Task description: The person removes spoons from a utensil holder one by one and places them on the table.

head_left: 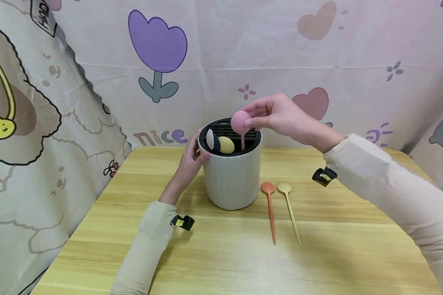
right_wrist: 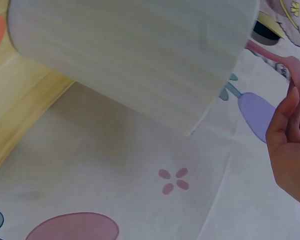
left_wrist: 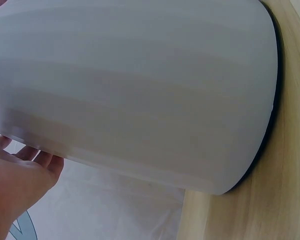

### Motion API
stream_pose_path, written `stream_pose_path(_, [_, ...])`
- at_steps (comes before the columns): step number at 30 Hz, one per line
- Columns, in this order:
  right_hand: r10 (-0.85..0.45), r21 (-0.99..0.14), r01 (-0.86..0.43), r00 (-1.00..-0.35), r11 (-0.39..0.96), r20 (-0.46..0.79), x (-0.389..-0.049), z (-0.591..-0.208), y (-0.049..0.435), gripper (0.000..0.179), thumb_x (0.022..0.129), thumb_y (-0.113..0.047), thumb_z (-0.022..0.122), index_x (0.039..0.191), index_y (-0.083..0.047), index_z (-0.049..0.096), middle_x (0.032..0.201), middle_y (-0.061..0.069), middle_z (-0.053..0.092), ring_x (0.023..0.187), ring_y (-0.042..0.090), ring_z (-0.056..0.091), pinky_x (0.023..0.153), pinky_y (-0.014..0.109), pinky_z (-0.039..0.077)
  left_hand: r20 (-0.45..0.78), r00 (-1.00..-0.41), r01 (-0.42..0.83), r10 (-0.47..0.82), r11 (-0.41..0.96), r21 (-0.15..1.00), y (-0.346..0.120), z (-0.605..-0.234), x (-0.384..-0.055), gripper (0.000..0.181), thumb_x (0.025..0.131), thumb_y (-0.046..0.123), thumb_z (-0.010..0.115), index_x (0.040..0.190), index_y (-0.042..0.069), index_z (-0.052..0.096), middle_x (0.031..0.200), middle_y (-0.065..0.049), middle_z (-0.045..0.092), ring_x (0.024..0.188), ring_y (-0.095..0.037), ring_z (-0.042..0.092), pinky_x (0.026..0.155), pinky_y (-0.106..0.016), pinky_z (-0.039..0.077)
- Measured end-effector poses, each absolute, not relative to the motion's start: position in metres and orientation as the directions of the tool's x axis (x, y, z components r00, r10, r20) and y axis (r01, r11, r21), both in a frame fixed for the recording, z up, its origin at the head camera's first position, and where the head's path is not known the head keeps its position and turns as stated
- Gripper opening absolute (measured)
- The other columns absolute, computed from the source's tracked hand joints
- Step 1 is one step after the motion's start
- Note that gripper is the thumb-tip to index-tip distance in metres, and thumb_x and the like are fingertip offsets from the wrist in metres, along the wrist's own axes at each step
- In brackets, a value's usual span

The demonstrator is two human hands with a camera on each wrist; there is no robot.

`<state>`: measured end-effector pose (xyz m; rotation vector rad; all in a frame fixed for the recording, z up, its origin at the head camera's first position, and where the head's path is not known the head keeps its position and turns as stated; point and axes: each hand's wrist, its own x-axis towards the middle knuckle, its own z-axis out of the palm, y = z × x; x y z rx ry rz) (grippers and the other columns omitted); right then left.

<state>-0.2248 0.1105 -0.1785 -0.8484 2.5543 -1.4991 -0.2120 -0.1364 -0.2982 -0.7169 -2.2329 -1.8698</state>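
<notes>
A white ribbed utensil holder [head_left: 231,180] with a black slotted top stands upright on the table. My left hand [head_left: 188,162] holds its left side near the rim, thumb toward the front; in the left wrist view bent fingers [left_wrist: 52,165] press its wall. With my right hand [head_left: 278,114] I pinch a pink spoon [head_left: 240,121] by its round head. Its handle points down into the open front compartment, the lower end hidden inside. A yellow spoon head [head_left: 227,145] and a white one [head_left: 210,139], with a dark piece between them, stick up on the compartment's left.
Right of the holder, an orange spoon [head_left: 268,188] and a pale yellow spoon [head_left: 284,188] lie side by side on the wooden table [head_left: 221,254], handles toward me. A printed cloth [head_left: 225,49] hangs close behind the table, and more cloth hangs at the left.
</notes>
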Motion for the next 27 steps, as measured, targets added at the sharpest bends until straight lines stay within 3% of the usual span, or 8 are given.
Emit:
stream_pose_path(14, [-0.367,-0.865,-0.447,-0.862,0.226,0.35,-0.219,-0.158,0.11,0.033,0.074,-0.012,0.075,0.105,-0.002,0.067,0.088,0.004,0.068,0.076,0.016,0.062,0.064,0.025,0.048,0.402,-0.877,0.44,0.263,0.103,0.892,-0.137,-0.298,-0.213,0.113,0.066,0.072,0.056,0.144,0.002,0.013,0.146,-0.015,0.019,0.131,-0.026,0.022,0.105,-0.043,0.02])
stream_pose_path(22, [-0.335,-0.903,-0.429,-0.855,0.024,0.397,-0.215,-0.147,0.108,0.028,0.069,0.0,0.077,0.096,0.004,0.068,0.078,0.011,0.068,0.07,0.017,0.061,0.056,0.023,0.044,0.403,-0.875,0.442,0.269,0.102,0.891,-0.137,-0.298,-0.214,0.112,0.066,0.072,0.056,0.144,0.002,0.013,0.145,-0.016,0.022,0.13,-0.027,0.025,0.105,-0.043,0.021])
stream_pose_path(27, [-0.314,-0.881,-0.465,-0.852,0.084,0.42,-0.212,-0.14,0.109,0.028,0.07,-0.005,0.078,0.097,-0.001,0.07,0.08,0.009,0.068,0.07,0.018,0.059,0.058,0.024,0.044,0.402,-0.875,0.44,0.269,0.098,0.893,-0.137,-0.299,-0.215,0.112,0.066,0.072,0.056,0.144,0.004,0.014,0.146,-0.014,0.021,0.131,-0.025,0.024,0.105,-0.042,0.021])
